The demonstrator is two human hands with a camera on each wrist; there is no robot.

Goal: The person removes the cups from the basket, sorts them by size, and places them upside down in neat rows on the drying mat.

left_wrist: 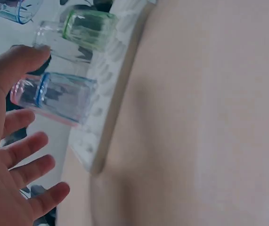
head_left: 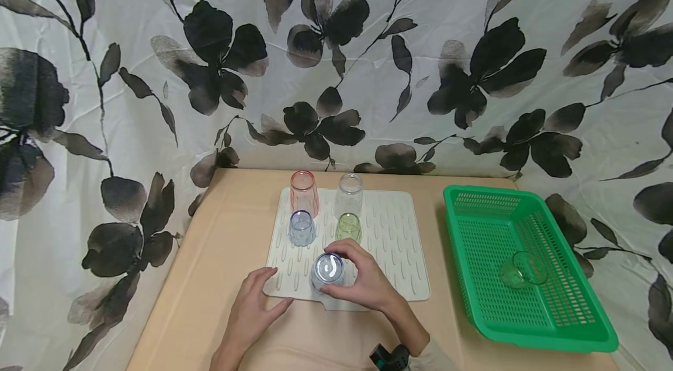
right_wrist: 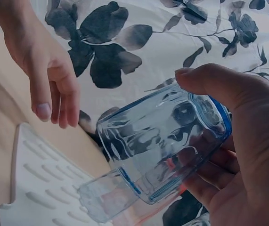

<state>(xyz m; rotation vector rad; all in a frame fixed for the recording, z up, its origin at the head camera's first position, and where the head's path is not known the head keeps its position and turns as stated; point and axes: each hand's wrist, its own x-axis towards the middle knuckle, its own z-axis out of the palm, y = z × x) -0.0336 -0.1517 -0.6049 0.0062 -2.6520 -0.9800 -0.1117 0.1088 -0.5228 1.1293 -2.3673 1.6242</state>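
Note:
My right hand grips a clear, blue-tinted drinking glass between thumb and fingers, its base facing up, over the front part of a white ridged draining mat. My left hand holds nothing; its fingers are spread apart beside the mat's front left corner. Behind the held glass, a small blue glass and a small green glass stand on the mat. Farther back are a tall pink glass and a tall clear glass.
A green plastic basket stands to the right of the mat on the light wood table. Inside the basket lies one clear greenish glass on its side. A floral curtain hangs behind the table.

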